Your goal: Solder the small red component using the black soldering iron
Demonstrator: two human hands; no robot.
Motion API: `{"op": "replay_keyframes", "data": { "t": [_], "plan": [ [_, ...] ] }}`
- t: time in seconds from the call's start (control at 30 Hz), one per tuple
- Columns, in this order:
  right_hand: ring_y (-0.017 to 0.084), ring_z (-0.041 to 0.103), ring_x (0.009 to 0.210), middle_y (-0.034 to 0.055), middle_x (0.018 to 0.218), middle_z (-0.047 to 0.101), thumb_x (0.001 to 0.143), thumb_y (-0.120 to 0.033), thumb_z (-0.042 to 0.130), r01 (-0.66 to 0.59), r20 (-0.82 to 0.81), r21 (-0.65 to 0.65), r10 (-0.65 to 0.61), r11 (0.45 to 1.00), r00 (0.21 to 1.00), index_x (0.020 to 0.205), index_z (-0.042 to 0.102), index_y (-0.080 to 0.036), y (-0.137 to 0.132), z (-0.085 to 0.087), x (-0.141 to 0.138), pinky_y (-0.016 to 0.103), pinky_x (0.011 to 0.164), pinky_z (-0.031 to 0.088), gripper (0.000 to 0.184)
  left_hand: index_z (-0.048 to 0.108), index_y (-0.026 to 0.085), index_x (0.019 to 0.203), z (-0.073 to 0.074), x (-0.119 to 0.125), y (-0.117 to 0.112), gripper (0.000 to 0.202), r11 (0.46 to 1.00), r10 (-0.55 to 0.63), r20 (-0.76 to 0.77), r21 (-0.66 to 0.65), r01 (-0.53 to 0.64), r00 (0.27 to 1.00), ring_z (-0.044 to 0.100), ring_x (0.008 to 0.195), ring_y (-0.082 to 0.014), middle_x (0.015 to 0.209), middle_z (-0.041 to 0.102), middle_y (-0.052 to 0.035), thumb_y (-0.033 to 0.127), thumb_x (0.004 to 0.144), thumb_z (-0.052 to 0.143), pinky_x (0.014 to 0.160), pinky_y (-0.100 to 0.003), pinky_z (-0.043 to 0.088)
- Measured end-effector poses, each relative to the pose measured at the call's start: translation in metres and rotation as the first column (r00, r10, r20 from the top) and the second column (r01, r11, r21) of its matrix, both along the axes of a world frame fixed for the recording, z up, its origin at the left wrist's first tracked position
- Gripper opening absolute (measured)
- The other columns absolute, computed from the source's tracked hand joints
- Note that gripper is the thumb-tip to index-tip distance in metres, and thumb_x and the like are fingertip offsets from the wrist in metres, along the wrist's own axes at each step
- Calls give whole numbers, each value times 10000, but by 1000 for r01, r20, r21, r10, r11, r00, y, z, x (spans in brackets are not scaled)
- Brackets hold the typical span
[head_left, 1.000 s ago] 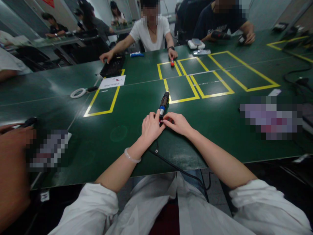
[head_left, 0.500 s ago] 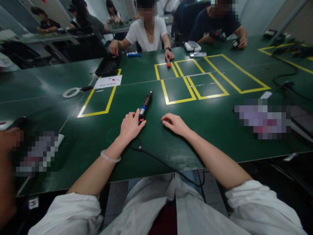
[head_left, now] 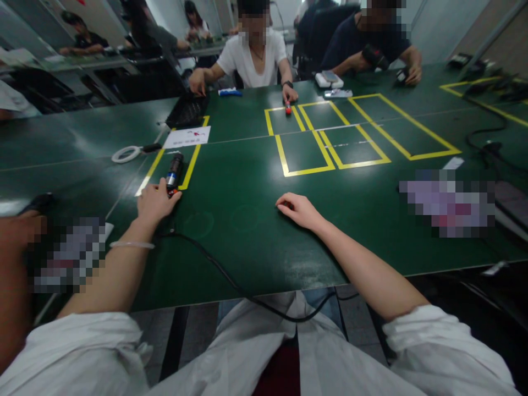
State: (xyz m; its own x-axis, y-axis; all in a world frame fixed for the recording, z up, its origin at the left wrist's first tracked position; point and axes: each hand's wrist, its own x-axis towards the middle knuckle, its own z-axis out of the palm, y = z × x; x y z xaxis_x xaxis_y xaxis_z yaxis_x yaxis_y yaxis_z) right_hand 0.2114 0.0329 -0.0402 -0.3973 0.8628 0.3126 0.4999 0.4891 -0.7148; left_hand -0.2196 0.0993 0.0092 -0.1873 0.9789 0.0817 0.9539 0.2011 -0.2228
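Observation:
My left hand [head_left: 155, 201] grips the near end of a black corded tool with a blue band [head_left: 174, 170], which lies on the green table [head_left: 247, 231] across the edge of a yellow-taped rectangle [head_left: 165, 170] at the left. Its black cable [head_left: 231, 280] trails back over the table edge toward my lap. My right hand [head_left: 300, 209] rests on the table at the centre, fingers curled around a small red object [head_left: 286, 205] I cannot make out.
More yellow-taped rectangles [head_left: 330, 137] lie ahead at centre right. A white tape roll [head_left: 127, 154], a paper sheet [head_left: 187, 137] and a black keyboard [head_left: 187, 111] sit at the far left. People sit across the table. A cable [head_left: 490, 146] runs at the right.
My left hand has slid the corded tool from the centre of the table to the left, onto the yellow rectangle. My right hand has let go of it and stayed in place.

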Motion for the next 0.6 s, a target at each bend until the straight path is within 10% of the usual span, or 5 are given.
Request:
{"op": "replay_keyframes", "data": {
  "t": [0.27, 0.6],
  "plan": [
    [149, 560, 721, 34, 854, 652, 913, -243, 545, -7, 8, -23, 7, 1000, 1000, 929, 665, -189, -1, 2, -1, 269, 685, 417, 132, 430, 104, 1399, 4, -38, 19, 753, 992, 128, -22, 16, -128, 992, 464, 1208, -316, 1386, 473, -177, 691, 961, 254, 986, -434, 396],
    [144, 563, 721, 32, 843, 657, 911, -232, 557, -3, 30, -23, 4, 1000, 1000, 930, 673, -177, 1, 0, -2, 257, 686, 409, 130, 564, 67, 1153, 14, -18, 14, 413, 963, 154, 139, 203, -180, 978, 558, 1058, -282, 1233, 589, -163, 422, 970, 456, 907, -414, 436]
  ]
}}
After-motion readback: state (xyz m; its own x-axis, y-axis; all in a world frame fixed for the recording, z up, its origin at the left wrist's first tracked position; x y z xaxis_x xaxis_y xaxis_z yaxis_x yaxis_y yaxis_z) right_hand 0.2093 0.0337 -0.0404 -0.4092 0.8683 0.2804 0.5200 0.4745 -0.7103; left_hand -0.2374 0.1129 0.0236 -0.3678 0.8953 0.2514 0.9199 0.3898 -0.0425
